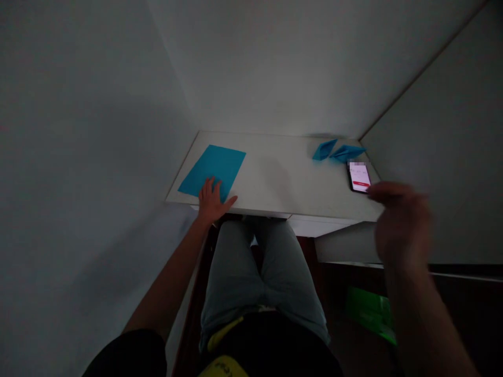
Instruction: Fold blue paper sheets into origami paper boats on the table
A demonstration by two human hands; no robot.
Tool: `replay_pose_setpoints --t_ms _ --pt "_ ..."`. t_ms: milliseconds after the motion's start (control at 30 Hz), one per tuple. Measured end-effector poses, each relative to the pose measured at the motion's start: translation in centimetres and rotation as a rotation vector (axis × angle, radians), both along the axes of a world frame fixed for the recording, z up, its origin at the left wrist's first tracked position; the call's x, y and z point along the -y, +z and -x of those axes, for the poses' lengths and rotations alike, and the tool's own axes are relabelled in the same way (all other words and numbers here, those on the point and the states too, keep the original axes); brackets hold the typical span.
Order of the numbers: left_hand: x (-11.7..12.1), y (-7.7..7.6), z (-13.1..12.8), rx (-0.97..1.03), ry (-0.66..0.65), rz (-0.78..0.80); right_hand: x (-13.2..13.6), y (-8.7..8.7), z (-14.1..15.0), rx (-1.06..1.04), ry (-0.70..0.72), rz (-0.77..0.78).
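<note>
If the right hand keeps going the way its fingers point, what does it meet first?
Probably the lit black smartphone: the blurred right hand points at its near edge, though depth is unclear.

Sheet (214,170) on table (283,183), left part. Left hand (212,201) on near corner of sheet, at table front edge. Two folded papers (338,151) at far right of table, side by side. Phone (359,177) before them, near right edge. Right hand (401,220) just beside phone, nearer to person.
</note>
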State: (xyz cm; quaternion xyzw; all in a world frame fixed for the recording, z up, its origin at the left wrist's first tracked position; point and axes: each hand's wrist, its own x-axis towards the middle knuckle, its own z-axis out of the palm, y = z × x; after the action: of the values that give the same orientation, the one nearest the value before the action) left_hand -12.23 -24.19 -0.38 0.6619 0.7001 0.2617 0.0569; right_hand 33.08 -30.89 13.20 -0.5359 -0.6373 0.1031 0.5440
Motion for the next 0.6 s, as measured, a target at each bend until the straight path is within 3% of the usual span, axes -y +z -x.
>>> replay_pose_setpoints --t_ms 133,200,267,433,600 --pt "2.6 -0.7 1.1 -0.111 -0.141 0.137 -1.8 -7.1 2.3 0.05 0.095 0.229" --pt "3.7 -0.5 -0.2 -0.146 -0.229 0.14 -2.8 -10.2 3.9 0.194 0.236 0.248" --pt "4.4 0.0 -2.3 -0.162 -0.296 0.135 -3.8 -12.3 5.7 0.351 0.354 0.225" --pt "4.3 1.9 -8.1 -0.13 -0.437 0.118 -6.8 -14.0 9.5 0.682 0.495 0.224" --pt "3.6 4.2 -11.2 -0.112 -0.568 0.096 -8.7 -14.7 9.4 0.78 0.522 0.287"
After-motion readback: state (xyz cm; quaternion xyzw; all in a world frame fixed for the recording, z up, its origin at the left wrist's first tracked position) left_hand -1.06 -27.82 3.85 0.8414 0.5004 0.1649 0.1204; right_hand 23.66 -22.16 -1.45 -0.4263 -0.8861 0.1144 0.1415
